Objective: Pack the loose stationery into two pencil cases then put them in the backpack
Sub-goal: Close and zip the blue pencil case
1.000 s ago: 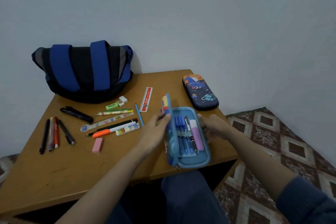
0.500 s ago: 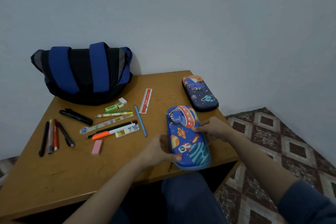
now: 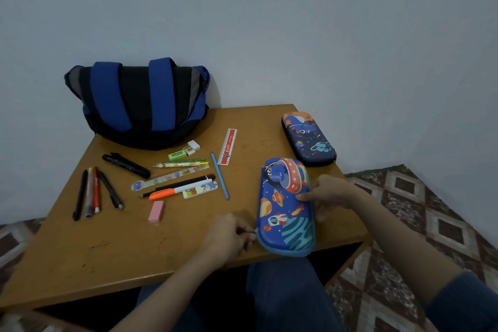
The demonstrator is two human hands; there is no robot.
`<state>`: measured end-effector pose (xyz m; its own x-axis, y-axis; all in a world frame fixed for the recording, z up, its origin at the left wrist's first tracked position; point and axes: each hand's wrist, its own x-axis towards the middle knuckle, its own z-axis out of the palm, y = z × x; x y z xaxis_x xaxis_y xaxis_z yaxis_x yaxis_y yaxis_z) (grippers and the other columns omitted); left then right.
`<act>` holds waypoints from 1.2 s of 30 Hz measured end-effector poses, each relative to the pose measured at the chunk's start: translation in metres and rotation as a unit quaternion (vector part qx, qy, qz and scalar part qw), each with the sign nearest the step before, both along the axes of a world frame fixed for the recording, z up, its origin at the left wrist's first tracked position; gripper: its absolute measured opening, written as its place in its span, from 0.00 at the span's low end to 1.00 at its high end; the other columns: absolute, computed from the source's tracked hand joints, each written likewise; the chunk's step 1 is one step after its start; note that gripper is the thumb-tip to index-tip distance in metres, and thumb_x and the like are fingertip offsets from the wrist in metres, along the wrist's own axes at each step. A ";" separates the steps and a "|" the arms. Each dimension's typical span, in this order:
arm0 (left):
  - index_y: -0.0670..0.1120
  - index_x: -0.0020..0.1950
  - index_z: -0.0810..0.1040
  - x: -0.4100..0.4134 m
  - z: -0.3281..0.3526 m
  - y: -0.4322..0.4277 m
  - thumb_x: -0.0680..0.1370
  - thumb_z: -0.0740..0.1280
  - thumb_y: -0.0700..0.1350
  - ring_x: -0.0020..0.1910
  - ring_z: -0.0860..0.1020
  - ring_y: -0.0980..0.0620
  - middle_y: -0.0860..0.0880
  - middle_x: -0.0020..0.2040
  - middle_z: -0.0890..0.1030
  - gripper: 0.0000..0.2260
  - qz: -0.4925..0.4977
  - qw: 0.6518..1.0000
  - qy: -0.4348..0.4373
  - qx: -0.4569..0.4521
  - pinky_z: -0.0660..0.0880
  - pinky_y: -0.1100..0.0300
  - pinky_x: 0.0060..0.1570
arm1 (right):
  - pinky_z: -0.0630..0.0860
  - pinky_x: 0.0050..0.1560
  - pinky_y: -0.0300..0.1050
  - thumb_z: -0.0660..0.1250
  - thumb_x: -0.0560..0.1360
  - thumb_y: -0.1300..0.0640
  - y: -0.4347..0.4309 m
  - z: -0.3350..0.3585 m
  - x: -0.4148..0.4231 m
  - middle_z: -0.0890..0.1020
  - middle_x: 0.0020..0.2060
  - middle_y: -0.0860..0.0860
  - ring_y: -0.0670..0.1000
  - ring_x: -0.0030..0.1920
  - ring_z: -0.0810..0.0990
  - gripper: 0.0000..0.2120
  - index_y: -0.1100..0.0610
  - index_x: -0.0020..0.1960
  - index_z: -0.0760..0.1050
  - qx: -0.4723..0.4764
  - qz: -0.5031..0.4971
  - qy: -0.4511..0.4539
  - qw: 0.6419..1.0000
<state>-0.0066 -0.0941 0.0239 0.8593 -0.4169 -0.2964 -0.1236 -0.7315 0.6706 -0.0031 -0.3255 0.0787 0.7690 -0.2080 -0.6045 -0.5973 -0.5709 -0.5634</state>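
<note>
A blue space-print pencil case (image 3: 283, 207) lies closed near the table's front right edge. My right hand (image 3: 327, 195) grips its right side, thumb on the lid. My left hand (image 3: 229, 237) pinches the zipper pull at the case's lower left corner. A second, dark pencil case (image 3: 308, 139) lies closed at the back right. The blue and black backpack (image 3: 137, 105) sits at the back left against the wall. Loose stationery lies between them: several pens (image 3: 93, 193), an orange marker (image 3: 177, 191), a pink eraser (image 3: 156, 211), a red ruler (image 3: 227, 147), a blue pencil (image 3: 219, 179).
The wooden table (image 3: 107, 250) stands in a corner of white walls. A patterned carpet (image 3: 431, 224) covers the floor to the right. My knees are under the table's front edge.
The open blue case, with pens inside, was shut flat on the table. My left hand moved down to its lower left corner and took the zipper pull; my right hand stayed on its right side.
</note>
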 end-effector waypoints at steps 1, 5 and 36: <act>0.47 0.48 0.82 0.006 0.005 0.008 0.79 0.64 0.44 0.38 0.78 0.59 0.53 0.41 0.81 0.07 -0.015 0.999 -0.025 0.029 0.75 0.67 0.42 | 0.80 0.29 0.43 0.70 0.73 0.52 0.004 0.004 0.000 0.80 0.36 0.58 0.49 0.25 0.80 0.17 0.65 0.52 0.71 -0.036 0.039 0.014 0.998; 0.49 0.58 0.80 0.036 0.018 0.034 0.79 0.62 0.43 0.55 0.77 0.55 0.53 0.55 0.81 0.11 -0.017 0.987 -0.118 0.105 0.73 0.62 0.55 | 0.71 0.31 0.39 0.73 0.69 0.47 0.035 0.027 0.007 0.76 0.37 0.52 0.49 0.31 0.74 0.18 0.59 0.46 0.70 -0.310 0.210 -0.046 0.926; 0.50 0.51 0.77 0.033 0.001 0.051 0.79 0.62 0.47 0.50 0.76 0.55 0.53 0.51 0.80 0.05 0.046 0.962 -0.251 0.096 0.74 0.63 0.47 | 0.75 0.47 0.41 0.64 0.56 0.22 0.085 -0.003 0.061 0.76 0.39 0.48 0.48 0.43 0.77 0.39 0.56 0.47 0.70 -0.368 0.334 -0.049 0.866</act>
<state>0.0263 -0.0432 0.0245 0.9450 -0.3107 0.1024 -0.3253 -0.8595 0.3944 0.0583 -0.2403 0.0759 0.9068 0.0012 -0.4217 0.0344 -0.9969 0.0712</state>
